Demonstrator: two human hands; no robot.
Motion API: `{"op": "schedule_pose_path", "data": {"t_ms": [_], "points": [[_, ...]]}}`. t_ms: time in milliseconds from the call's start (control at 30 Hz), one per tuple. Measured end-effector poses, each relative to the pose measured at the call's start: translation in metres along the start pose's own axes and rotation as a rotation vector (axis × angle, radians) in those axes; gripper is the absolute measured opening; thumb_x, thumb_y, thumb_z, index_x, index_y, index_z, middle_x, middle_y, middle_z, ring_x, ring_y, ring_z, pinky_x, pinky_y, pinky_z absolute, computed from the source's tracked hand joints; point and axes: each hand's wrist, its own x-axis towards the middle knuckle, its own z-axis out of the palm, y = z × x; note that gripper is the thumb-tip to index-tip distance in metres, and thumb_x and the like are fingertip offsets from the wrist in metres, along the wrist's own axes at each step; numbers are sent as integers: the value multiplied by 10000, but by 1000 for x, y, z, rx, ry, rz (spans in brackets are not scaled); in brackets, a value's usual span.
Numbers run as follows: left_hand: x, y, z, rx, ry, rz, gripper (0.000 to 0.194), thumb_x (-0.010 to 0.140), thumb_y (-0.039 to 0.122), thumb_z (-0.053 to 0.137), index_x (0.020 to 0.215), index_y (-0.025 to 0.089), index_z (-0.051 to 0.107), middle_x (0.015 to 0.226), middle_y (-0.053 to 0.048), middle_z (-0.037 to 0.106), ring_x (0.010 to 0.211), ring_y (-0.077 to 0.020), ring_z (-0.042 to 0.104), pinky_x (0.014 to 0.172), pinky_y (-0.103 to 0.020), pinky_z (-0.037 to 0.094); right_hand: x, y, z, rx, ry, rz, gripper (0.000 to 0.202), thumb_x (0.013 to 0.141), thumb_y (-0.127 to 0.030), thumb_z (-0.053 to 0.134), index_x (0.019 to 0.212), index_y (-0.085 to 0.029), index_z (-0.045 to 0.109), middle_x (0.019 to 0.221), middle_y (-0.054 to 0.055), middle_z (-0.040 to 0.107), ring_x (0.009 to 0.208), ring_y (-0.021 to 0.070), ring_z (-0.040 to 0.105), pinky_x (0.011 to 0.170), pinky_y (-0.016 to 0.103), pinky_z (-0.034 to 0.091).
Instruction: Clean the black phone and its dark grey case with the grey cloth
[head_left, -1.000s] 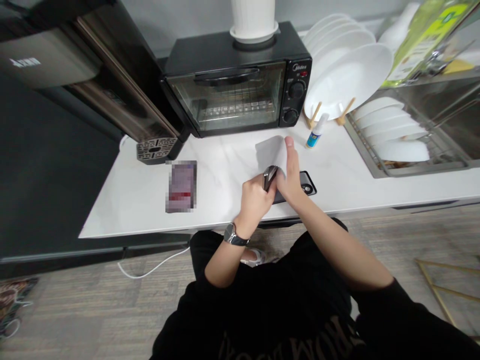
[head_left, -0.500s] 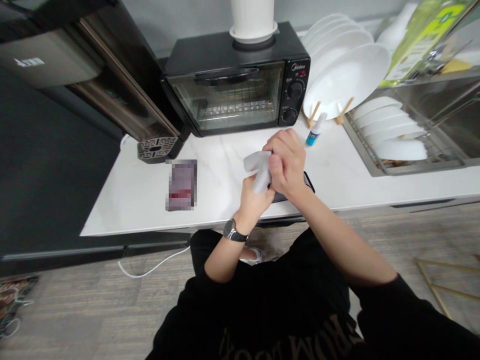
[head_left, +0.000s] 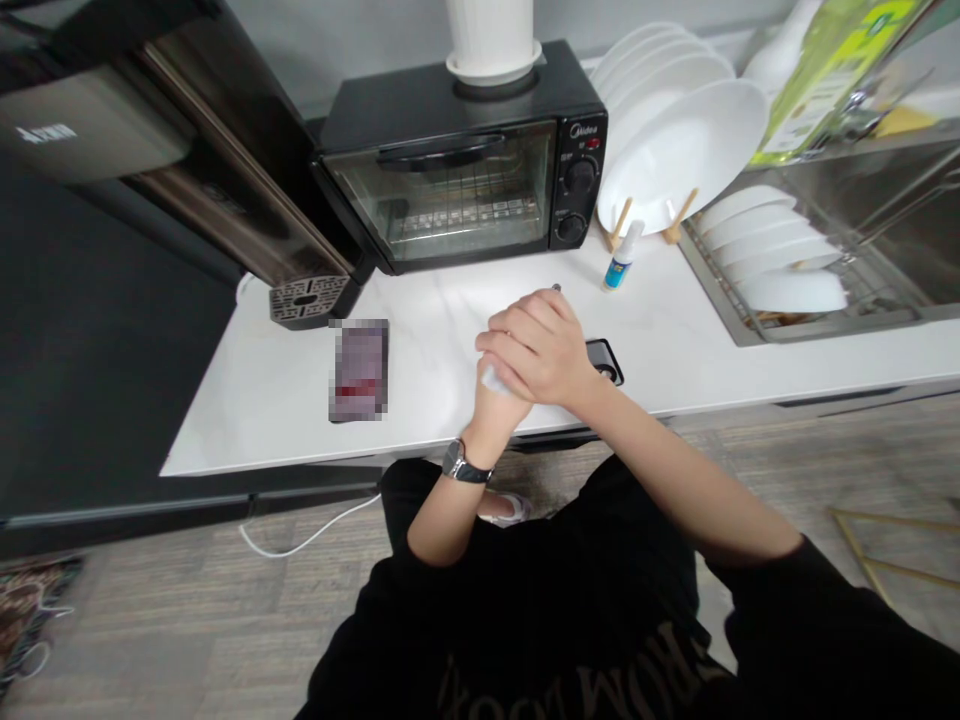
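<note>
My right hand is closed over my left hand, its fingers wrapped across the left one. A small piece of a white wiping cloth shows between them; the rest is covered. The fingers of my left hand are hidden beneath the right, and I cannot see what they hold. A small dark tip pokes out just beyond my right knuckles. Below and to the right of the hands, a black-edged flat object with a round part lies on the counter, partly covered by my forearm.
A small spray bottle stands on the white counter in front of racked plates. Behind are a toaster oven and a drink dispenser. A blurred flat item lies left; a sink rack is right.
My right hand has moved left and folded over the left hand. Most of the cloth, plainly visible before, is now covered. More of the flat black-edged object's round part shows.
</note>
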Motion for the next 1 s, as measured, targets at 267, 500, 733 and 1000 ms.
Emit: {"op": "schedule_pose_path", "data": {"t_ms": [267, 500, 733, 1000], "points": [[-7, 7, -6, -48, -52, 7, 96, 939, 177, 671, 1017, 170, 726, 906, -91, 793, 880, -256, 771, 816, -337, 611, -13, 7, 1, 13, 91, 426, 417, 1071, -450, 366, 731, -245, 494, 713, 13, 471, 723, 195, 482, 727, 384, 425], [-29, 25, -24, -251, 138, -56, 177, 964, 340, 752, 1082, 216, 797, 1052, -38, 839, 948, -189, 792, 909, -286, 609, -33, 28, -17, 1, 437, 1042, 472, 1121, -500, 267, 734, -261, 391, 680, -39, 331, 628, 147, 404, 642, 319, 371], [-45, 17, -32, -144, 105, -65, 176, 995, 320, 698, 1096, 213, 795, 1014, -47, 839, 861, -176, 776, 806, -261, 591, -56, -18, -25, 4, -126, 862, 452, 1128, -399, 308, 841, -229, 614, 871, 36, 656, 917, 199, 592, 1068, 469, 449], [-52, 0, -27, 38, 23, -30, 192, 948, 182, 649, 788, 167, 755, 717, -59, 776, 589, -169, 679, 599, -270, 492, -61, -47, -28, 70, -537, 401, 476, 1102, -432, 406, 1465, -172, 571, 1373, 103, 703, 1319, 245, 595, 1285, 474, 326]]}}
